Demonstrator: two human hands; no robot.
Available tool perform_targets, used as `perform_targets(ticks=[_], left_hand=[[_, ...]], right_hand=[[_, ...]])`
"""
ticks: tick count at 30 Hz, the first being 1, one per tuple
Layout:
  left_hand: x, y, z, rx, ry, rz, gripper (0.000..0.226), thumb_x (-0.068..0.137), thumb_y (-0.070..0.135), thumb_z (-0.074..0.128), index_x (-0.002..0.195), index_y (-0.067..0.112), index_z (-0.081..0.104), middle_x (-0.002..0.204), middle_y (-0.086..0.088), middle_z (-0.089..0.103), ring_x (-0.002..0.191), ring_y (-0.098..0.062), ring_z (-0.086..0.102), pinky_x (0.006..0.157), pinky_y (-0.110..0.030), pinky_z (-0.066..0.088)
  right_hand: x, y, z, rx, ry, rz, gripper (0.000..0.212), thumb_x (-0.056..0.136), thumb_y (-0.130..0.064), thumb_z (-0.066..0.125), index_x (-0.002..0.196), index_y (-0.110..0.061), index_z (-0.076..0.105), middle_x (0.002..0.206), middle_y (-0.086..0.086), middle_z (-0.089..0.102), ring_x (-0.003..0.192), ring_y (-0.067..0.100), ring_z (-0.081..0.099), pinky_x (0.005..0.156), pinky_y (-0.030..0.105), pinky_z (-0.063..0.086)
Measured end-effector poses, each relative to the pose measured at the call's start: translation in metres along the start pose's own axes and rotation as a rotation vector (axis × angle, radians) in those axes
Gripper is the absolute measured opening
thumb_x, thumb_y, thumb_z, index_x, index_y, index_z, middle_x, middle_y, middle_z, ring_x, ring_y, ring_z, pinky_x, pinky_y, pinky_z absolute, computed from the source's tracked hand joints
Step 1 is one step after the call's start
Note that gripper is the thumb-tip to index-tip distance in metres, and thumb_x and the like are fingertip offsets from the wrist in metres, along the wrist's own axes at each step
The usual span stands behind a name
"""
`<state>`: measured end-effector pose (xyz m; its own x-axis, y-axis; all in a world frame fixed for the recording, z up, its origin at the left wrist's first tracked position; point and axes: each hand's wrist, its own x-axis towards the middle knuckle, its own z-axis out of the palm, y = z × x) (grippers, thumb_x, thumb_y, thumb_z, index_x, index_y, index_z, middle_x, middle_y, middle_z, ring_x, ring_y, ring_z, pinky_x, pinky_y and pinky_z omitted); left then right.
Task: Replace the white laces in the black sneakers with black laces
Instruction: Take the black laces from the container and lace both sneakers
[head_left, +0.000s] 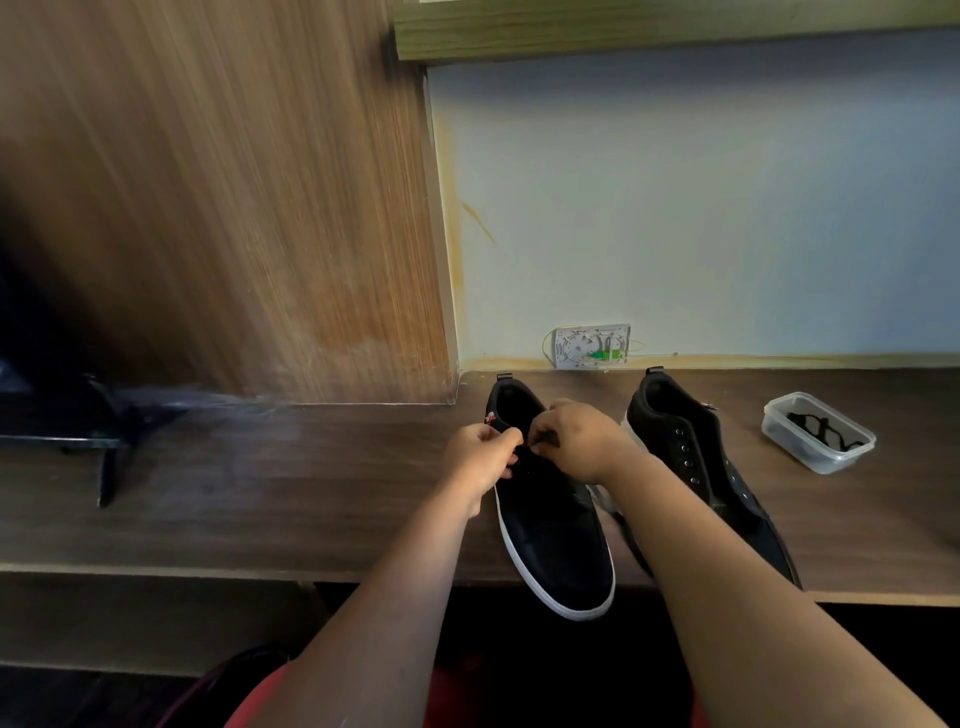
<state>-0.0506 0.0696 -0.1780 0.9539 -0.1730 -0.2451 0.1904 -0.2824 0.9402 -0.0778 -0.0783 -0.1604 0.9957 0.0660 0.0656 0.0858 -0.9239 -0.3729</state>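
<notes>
Two black sneakers with white soles stand on the dark wooden desk, toes toward me. The left sneaker (550, 540) overhangs the desk's front edge. My left hand (480, 460) and my right hand (582, 441) meet over its eyelet area, each pinching a black lace (543, 440) near the tongue. The right sneaker (691, 447) stands beside it with bare eyelets and no lace visible; my right forearm crosses its toe. A clear plastic tub (818, 431) to the right holds another black lace (823, 428).
The desk (260, 493) runs left to right against a pale wall, with a wood panel at the back left. A white wall socket box (592, 347) sits behind the sneakers. A dark monitor stand (111, 457) is at the far left.
</notes>
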Motion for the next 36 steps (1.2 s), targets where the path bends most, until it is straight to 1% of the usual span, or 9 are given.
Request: perform_targets(ticks=[6,9,14,18,23,26,29,32,36], left_hand=[[0.002,-0.004,0.0,-0.021,-0.014,-0.024,0.015,0.085,0.028,0.064,0.079,0.015,0.065,0.075,-0.002,0.069,0.061,-0.011,0.061,0.055,-0.02,0.044],[0.004,-0.005,0.002,0.014,-0.003,-0.023,0.019,0.084,0.032,0.067,0.076,0.015,0.062,0.075,-0.002,0.068,0.061,-0.012,0.061,0.057,-0.022,0.044],[-0.004,0.003,0.006,0.296,0.097,0.062,0.048,0.078,0.065,0.063,0.078,0.019,0.049,0.08,0.002,0.062,0.073,-0.017,0.062,0.054,-0.026,0.037],[-0.006,0.005,0.007,0.51,0.111,0.11,0.034,0.086,0.053,0.058,0.088,0.019,0.055,0.08,0.005,0.058,0.068,-0.01,0.054,0.051,-0.027,0.036],[0.0,0.0,0.001,0.418,0.046,0.154,0.022,0.089,0.031,0.054,0.09,0.01,0.061,0.083,-0.009,0.07,0.074,-0.024,0.069,0.073,-0.043,0.057],[0.0,-0.005,-0.005,0.319,0.02,0.142,0.019,0.088,0.024,0.056,0.086,0.006,0.063,0.077,-0.007,0.07,0.066,-0.019,0.07,0.072,-0.044,0.059],[-0.003,-0.007,-0.009,0.244,0.014,0.12,0.018,0.089,0.019,0.056,0.086,0.004,0.064,0.077,-0.007,0.07,0.067,-0.02,0.071,0.07,-0.039,0.06],[-0.007,-0.008,-0.012,0.073,-0.044,0.025,0.016,0.093,0.014,0.054,0.086,0.004,0.064,0.079,-0.011,0.07,0.069,-0.021,0.069,0.067,-0.032,0.058],[-0.008,-0.013,-0.016,-0.07,-0.101,-0.046,0.012,0.094,0.01,0.056,0.086,0.006,0.063,0.082,-0.014,0.07,0.075,-0.022,0.068,0.073,-0.031,0.058]], right_hand=[[-0.001,0.025,-0.009,0.159,0.249,0.177,0.019,0.099,-0.021,0.049,0.107,-0.008,0.061,0.108,0.007,0.046,0.089,0.026,0.054,0.083,0.036,0.044],[-0.005,0.036,-0.012,0.219,0.218,0.237,0.019,0.099,-0.025,0.051,0.106,-0.01,0.061,0.107,0.005,0.045,0.09,0.019,0.049,0.082,0.027,0.037],[-0.006,0.035,-0.014,0.313,0.244,0.215,0.007,0.096,-0.025,0.057,0.095,-0.019,0.061,0.099,0.006,0.053,0.081,0.018,0.053,0.07,0.024,0.039],[-0.006,0.032,-0.012,0.338,0.142,0.23,0.03,0.096,-0.016,0.053,0.122,-0.03,0.056,0.126,0.009,0.039,0.11,0.023,0.048,0.096,0.024,0.034],[-0.01,0.019,-0.013,0.367,-0.068,0.149,0.06,0.092,-0.004,0.048,0.138,-0.042,0.044,0.143,0.009,0.018,0.136,0.03,0.032,0.116,0.037,0.027],[-0.01,0.012,-0.006,0.239,-0.131,0.11,0.046,0.095,-0.01,0.047,0.131,-0.037,0.053,0.138,0.008,0.024,0.126,0.026,0.042,0.114,0.031,0.028],[-0.008,0.014,-0.006,0.16,-0.113,0.113,0.03,0.094,-0.014,0.052,0.116,-0.034,0.057,0.121,0.004,0.036,0.108,0.024,0.053,0.098,0.026,0.037],[-0.009,0.021,-0.007,0.191,-0.043,0.135,0.021,0.094,-0.015,0.054,0.102,-0.034,0.058,0.114,0.004,0.041,0.099,0.022,0.055,0.096,0.035,0.045],[-0.013,0.026,-0.008,0.217,-0.034,0.14,0.016,0.097,-0.018,0.051,0.102,-0.031,0.059,0.11,0.004,0.044,0.1,0.02,0.054,0.095,0.028,0.04]])
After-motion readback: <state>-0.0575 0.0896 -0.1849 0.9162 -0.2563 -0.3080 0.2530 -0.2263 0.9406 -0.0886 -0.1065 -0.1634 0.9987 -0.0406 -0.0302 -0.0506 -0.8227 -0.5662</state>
